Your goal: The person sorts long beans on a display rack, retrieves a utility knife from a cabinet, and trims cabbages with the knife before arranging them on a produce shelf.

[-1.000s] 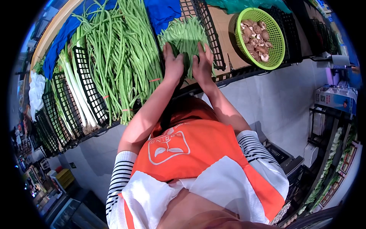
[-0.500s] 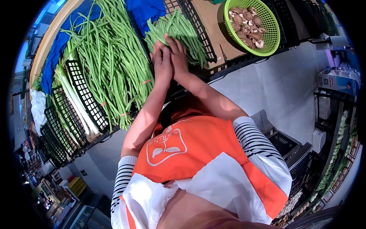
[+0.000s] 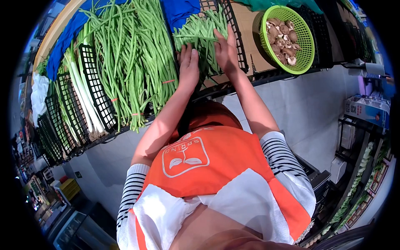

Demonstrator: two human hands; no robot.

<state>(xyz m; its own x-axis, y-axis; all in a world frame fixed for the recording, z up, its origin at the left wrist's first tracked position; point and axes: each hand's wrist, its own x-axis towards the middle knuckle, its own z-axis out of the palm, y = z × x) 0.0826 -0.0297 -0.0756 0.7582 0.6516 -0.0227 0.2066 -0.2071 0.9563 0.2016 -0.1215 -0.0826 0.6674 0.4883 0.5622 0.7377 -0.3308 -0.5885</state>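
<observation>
A pile of short green beans (image 3: 204,31) lies in a black plastic crate at the top middle. My left hand (image 3: 189,66) rests against the pile's near left side with its fingers stretched out. On the right side, between the beans and the crate's lattice wall (image 3: 236,37), is my right hand (image 3: 227,54), fingers stretched and apart. The beans lie between the two hands, and neither hand is closed round them. Some fingertips are partly hidden by the beans.
Long beans (image 3: 133,58) in banded bunches fill the crate to the left. Beyond them are leeks (image 3: 81,89) and more black crates (image 3: 98,79). On the right, a green colander (image 3: 306,41) holds mushrooms (image 3: 283,39). Blue cloth (image 3: 179,12) lies behind the beans.
My hands were close together on the near end of the beans; they have parted to either side of the pile. The beans look more bunched toward the back. The view has shifted slightly.
</observation>
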